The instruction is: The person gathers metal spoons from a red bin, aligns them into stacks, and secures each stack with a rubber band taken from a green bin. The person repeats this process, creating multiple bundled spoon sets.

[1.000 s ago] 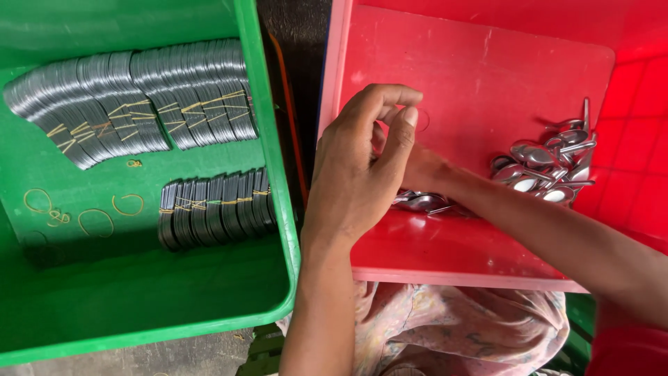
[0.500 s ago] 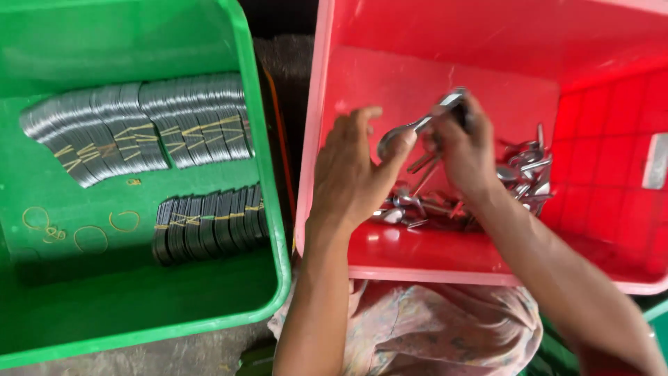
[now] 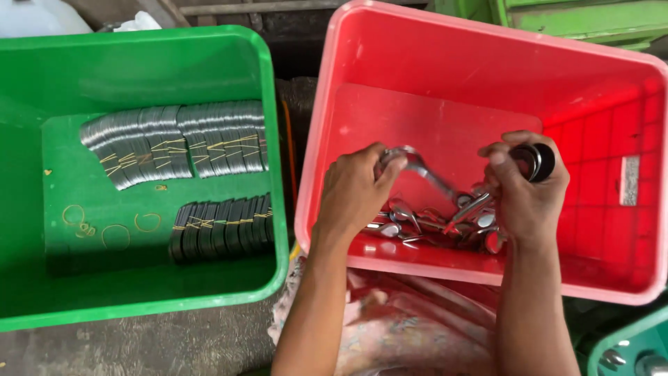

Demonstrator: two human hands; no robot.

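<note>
- we log the left hand (image 3: 355,191) inside the red crate (image 3: 487,63), its grip clenched on one metal spoon (image 3: 417,169), pinched at the bowl end with the handle slanting down to the right.
- we log the right hand (image 3: 522,191) in the same crate, its grip closed round a stack of spoons (image 3: 534,161), whose dark rounded ends show past the fingers.
- the held spoon sits between the two hands, just above the loose pile of spoons (image 3: 431,226) on the crate floor, near the front wall.
- the loose pile lies under and between both hands; some pieces touch one another, bowls facing different ways.
- to the left, a green crate (image 3: 271,104) stands beside the red one, close to it, with a dark gap between.
- in the green crate we count three bundled rows of spoons (image 3: 174,146), packed edge on and tied with yellow bands.
- loose yellow rubber bands (image 3: 115,233) lie on the green crate's floor, left of the lower bundle.
- a patterned cloth (image 3: 417,327) shows below the red crate, between the forearms.
</note>
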